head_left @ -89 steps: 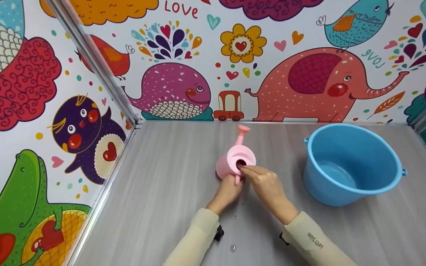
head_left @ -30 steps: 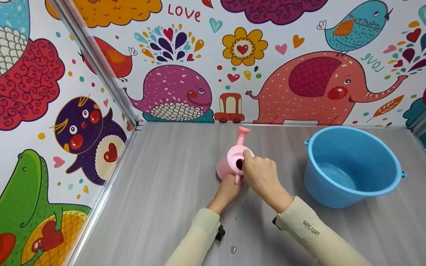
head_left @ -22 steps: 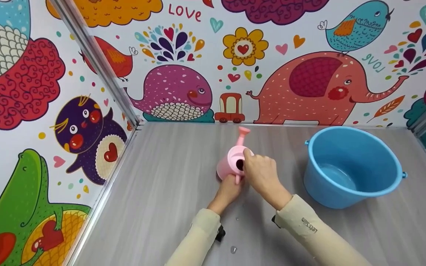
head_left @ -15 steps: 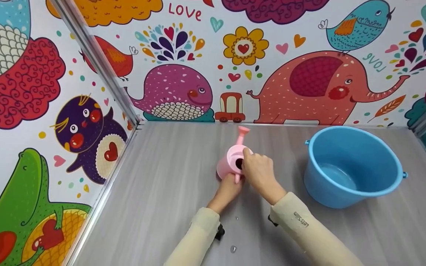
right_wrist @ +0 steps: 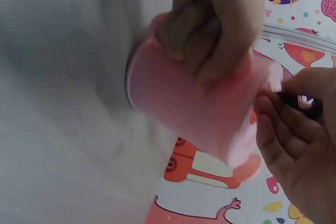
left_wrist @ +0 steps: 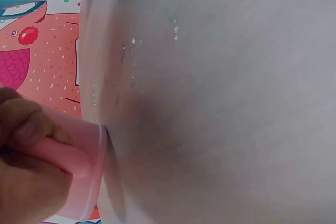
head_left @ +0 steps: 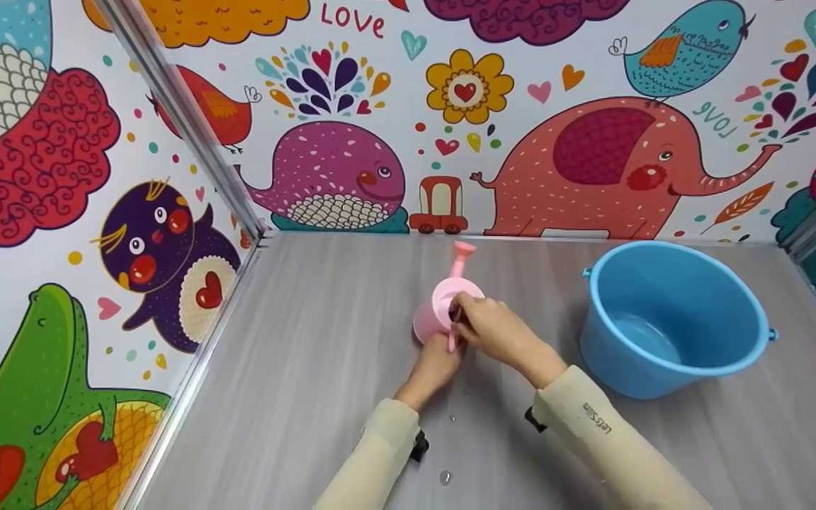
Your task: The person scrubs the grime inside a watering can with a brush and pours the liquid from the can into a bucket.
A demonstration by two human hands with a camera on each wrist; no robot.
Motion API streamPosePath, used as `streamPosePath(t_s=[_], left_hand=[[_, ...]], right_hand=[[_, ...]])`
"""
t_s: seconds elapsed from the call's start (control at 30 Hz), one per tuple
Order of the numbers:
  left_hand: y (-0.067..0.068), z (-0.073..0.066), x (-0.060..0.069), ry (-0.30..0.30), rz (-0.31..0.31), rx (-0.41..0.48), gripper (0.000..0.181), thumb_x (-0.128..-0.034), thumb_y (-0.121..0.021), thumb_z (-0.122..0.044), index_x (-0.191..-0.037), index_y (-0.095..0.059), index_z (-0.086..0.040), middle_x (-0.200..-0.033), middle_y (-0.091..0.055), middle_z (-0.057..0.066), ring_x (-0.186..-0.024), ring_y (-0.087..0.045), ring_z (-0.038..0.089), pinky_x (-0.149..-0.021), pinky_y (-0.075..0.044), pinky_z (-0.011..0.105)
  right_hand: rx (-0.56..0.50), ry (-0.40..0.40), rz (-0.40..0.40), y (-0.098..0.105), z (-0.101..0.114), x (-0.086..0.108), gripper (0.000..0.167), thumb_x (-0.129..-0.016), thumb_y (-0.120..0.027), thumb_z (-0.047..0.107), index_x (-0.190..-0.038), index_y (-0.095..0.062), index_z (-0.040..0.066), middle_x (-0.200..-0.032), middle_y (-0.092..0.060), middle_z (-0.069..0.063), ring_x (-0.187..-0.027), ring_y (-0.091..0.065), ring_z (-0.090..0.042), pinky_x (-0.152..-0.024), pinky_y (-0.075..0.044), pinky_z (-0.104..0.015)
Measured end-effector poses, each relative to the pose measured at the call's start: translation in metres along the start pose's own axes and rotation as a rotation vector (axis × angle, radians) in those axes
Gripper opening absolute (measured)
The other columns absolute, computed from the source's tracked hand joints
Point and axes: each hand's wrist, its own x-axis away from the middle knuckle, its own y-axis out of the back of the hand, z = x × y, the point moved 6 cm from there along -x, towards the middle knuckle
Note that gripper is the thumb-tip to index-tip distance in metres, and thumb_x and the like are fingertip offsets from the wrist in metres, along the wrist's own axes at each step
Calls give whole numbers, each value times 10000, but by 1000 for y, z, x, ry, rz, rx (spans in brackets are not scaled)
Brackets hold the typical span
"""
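Note:
A pink toy watering can (head_left: 431,322) stands on the grey table, its spout pointing toward the back wall. My left hand (head_left: 438,365) grips its handle (left_wrist: 58,156), with fingers wrapped round it in the left wrist view. At the can's round mouth is my right hand (head_left: 503,333). In the right wrist view, the right hand (right_wrist: 299,140) has its thumb and fingertips brought together at the rim, seeming to pinch it. The can's upper part is blurred there. The inside of the mouth is mostly hidden by fingers.
A large blue bucket (head_left: 645,375) stands to the right of the can. Small water drops (head_left: 446,477) lie on the table (head_left: 309,340) in front. Printed cartoon walls (head_left: 351,177) bound the table at the back and sides.
My right hand has turned at the can's mouth; its fingers now reach across the opening, where its thumb lay along the right lip before. The left hand keeps its grip.

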Motion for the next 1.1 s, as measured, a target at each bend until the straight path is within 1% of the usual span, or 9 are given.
streamPosePath(t_s=[0.13, 0.23, 0.43, 0.57, 0.67, 0.77, 0.83, 0.97, 1.1], left_hand=[[0, -1, 1, 0, 4, -3, 232, -986, -540, -120, -1075, -684, 39, -829, -697, 141, -700, -473, 116, -667, -473, 290], [0, -2, 2, -3, 4, -4, 225, -981, -543, -122, -1082, -681, 25, -814, -681, 102, -696, -465, 111, -669, -459, 284], [0, 0, 1, 27, 3, 5, 174, -961, -550, -109, -947, -674, 12, -698, -505, -19, -655, -432, 118, -627, -396, 267], [0, 0, 2, 52, 7, 3, 182, -966, -541, -110, -919, -671, 9, -683, -449, -48, -651, -433, 123, -624, -390, 269], [0, 0, 1, 53, 11, 7, 200, -967, -539, -113, -923, -677, 24, -673, -461, -36, -640, -435, 122, -612, -397, 271], [-1, 0, 1, 51, 10, 6, 203, -963, -536, -108, -958, -682, 34, -689, -503, -19, -653, -440, 127, -623, -412, 279], [-2, 0, 0, 54, 15, 5, 192, -964, -532, -107, -910, -671, 14, -692, -497, -21, -659, -435, 130, -628, -405, 276], [-2, 1, 1, 78, 34, 30, 269, -965, -551, -116, -701, -506, -97, -650, -411, -42, -622, -414, 125, -595, -362, 259], [0, 1, 1, 94, 36, 50, 351, -969, -576, -146, -671, -393, -171, -640, -381, -52, -603, -409, 117, -583, -346, 251]], right_hand=[[42, 39, 20, 1, 0, -2, 139, -968, -625, 168, -1050, -585, 63, -932, -604, -86, -803, -541, -196, -746, -527, -378], [91, 91, -14, 0, 0, -2, 112, -975, -611, 154, -1040, -580, 68, -984, -572, -92, -848, -530, -206, -785, -520, -383], [178, 253, -108, 7, 6, -2, 143, -853, -757, 57, -985, -709, 83, -928, -706, -51, -820, -588, -190, -781, -561, -339], [213, 282, -29, 13, 5, -6, 139, -842, -757, 33, -956, -741, 111, -882, -738, -38, -777, -582, -181, -748, -559, -321], [179, 270, 80, 18, 4, -10, 163, -845, -748, 21, -981, -748, 111, -904, -744, -45, -787, -625, -178, -776, -580, -328], [90, 233, 185, 25, 3, -14, 179, -851, -747, 38, -1022, -753, 93, -933, -749, -63, -806, -675, -186, -817, -592, -362], [26, 189, 232, 31, 3, -17, 182, -869, -732, 51, -1049, -751, 76, -947, -752, -73, -813, -687, -190, -829, -592, -374], [-58, 114, 262, 46, 4, -22, 173, -912, -687, 65, -1077, -740, 54, -965, -753, -87, -829, -698, -221, -833, -591, -395], [-95, 91, 262, 56, 7, -25, 180, -925, -671, 68, -1094, -732, 49, -977, -753, -94, -860, -713, -262, -843, -589, -409]])
